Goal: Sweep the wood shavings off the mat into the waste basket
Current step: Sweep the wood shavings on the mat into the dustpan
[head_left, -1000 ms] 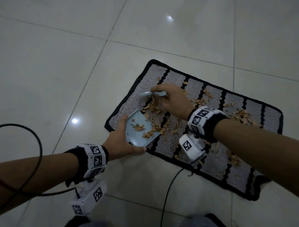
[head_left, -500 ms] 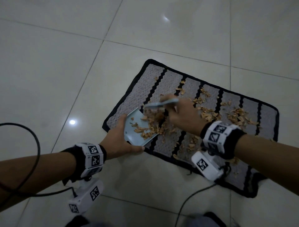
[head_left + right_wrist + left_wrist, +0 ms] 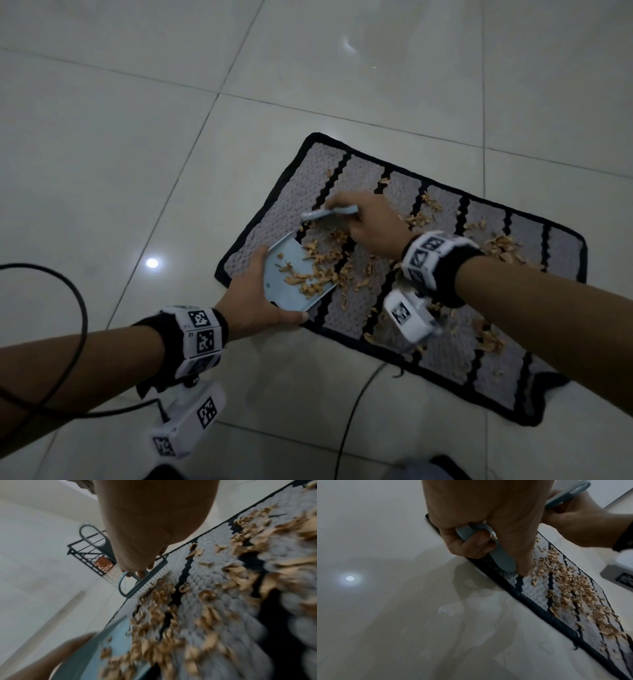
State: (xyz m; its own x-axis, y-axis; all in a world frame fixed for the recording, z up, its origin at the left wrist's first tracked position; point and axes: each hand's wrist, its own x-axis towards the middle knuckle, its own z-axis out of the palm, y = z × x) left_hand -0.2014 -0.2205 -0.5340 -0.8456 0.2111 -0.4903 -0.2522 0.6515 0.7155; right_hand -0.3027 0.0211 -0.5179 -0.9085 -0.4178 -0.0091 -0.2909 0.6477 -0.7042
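A grey mat (image 3: 442,332) with black stripes lies on the tiled floor, strewn with tan wood shavings (image 3: 503,246). My left hand (image 3: 265,291) grips a light blue dustpan (image 3: 291,284) at the mat's near-left edge, and a pile of shavings (image 3: 318,270) lies on the pan and at its mouth. Just beyond that pile, my right hand (image 3: 352,219) grips a small blue brush (image 3: 329,213), its bristles on the mat (image 3: 223,588). The right wrist view shows the brush (image 3: 145,582) above the blurred dustpan (image 3: 96,655). A dark wire basket (image 3: 89,553) stands past the mat's end.
Pale glossy floor tiles (image 3: 137,154) surround the mat. Black cables run across the floor at the lower left (image 3: 80,325) and below the mat (image 3: 349,411). The left wrist view shows the mat's black border (image 3: 539,609) beside bare tile.
My right hand has drawn the brush back from the dustpan's mouth to the far side of the pile. More shavings lie on the pan than a second ago. The left hand holds the pan still.
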